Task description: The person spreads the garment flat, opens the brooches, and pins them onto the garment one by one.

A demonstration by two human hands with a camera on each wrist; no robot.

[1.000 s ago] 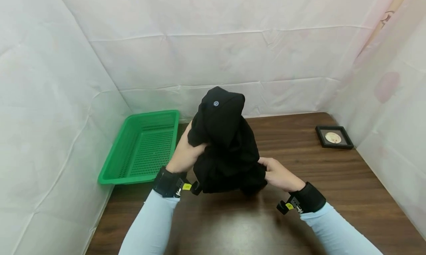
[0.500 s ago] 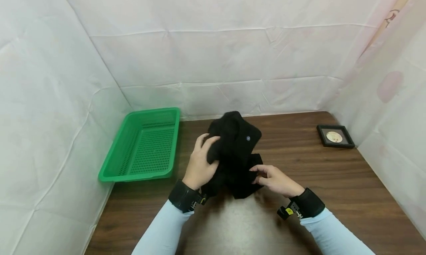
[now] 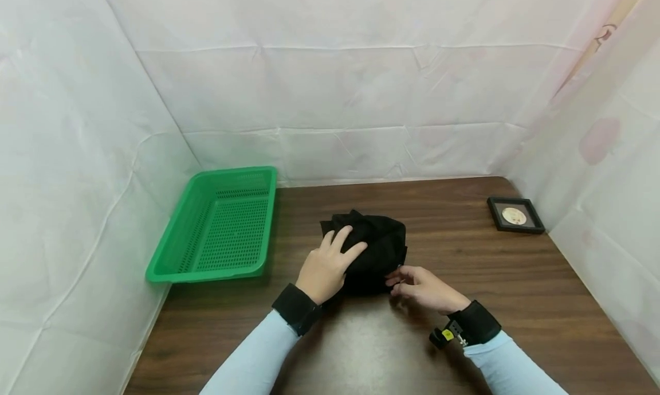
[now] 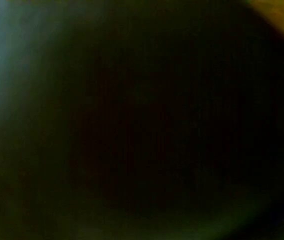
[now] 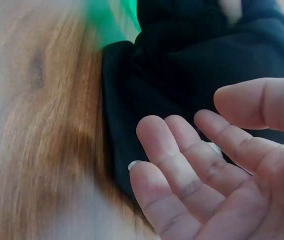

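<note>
A crumpled black garment (image 3: 378, 240) lies bunched on the brown wooden table (image 3: 454, 240). My left hand (image 3: 325, 269) rests on its left side with the fingers spread over the cloth. My right hand (image 3: 425, 289) is at its lower right edge. In the right wrist view, the right hand's fingers (image 5: 166, 165) lie loosely bent beside the black cloth (image 5: 181, 65), with the thumb apart and nothing pinched. The left wrist view is almost wholly dark, so the underside of the left hand is hidden.
To the left stands a green perforated plastic basket (image 3: 263, 257), nothing in it. A small black frame with a round pale disc (image 3: 515, 215) lies at the far right. White sheeting (image 3: 330, 91) hangs behind the table and along both sides.
The black garment has come down from upright onto the table and bunched lower. The left hand went down and right with it, and the right hand's fingers let go of the edge.
</note>
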